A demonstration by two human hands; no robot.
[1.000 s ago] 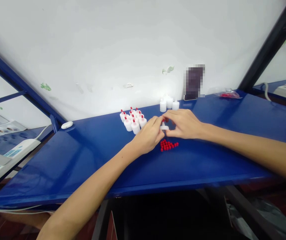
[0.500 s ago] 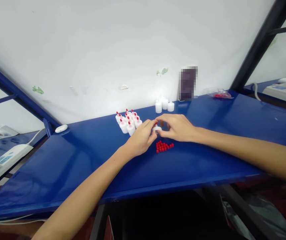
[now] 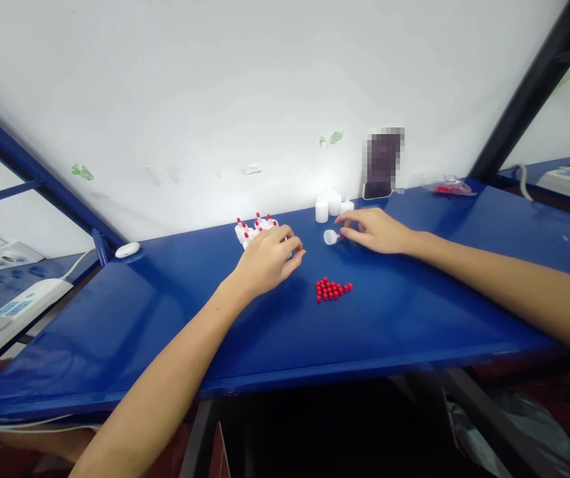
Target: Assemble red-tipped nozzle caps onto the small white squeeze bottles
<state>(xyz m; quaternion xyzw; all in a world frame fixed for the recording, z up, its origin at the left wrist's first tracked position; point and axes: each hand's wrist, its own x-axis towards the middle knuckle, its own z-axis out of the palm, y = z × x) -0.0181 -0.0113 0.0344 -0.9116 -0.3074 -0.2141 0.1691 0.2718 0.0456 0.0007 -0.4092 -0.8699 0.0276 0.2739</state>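
My right hand [image 3: 372, 230] pinches a small white nozzle cap [image 3: 331, 237] by its red tip. The cap is tilted over, its round, hollow-looking end turned to the left. My left hand [image 3: 272, 259] has its fingers loosely bent and apart, with nothing seen in them. It hovers in front of a cluster of white nozzle caps with red tips [image 3: 243, 232] and hides part of that group. Between the hands, nearer to me, several loose red tip caps [image 3: 332, 290] lie in a tight patch. Just behind my right hand stand several white nozzle caps without red tips [image 3: 321, 211].
The blue table [image 3: 175, 318] runs along a white wall. A blurred dark phone [image 3: 379, 191] leans there, with a clear bag of red pieces [image 3: 447, 189] to its right. A white oval case [image 3: 127, 250] lies at left. Power strips [image 3: 20, 309] flank the table.
My hands have parted from around the nozzle cap. The right has carried it back and right, tipping it over; the left has let go and drawn left toward the red-tipped cluster.
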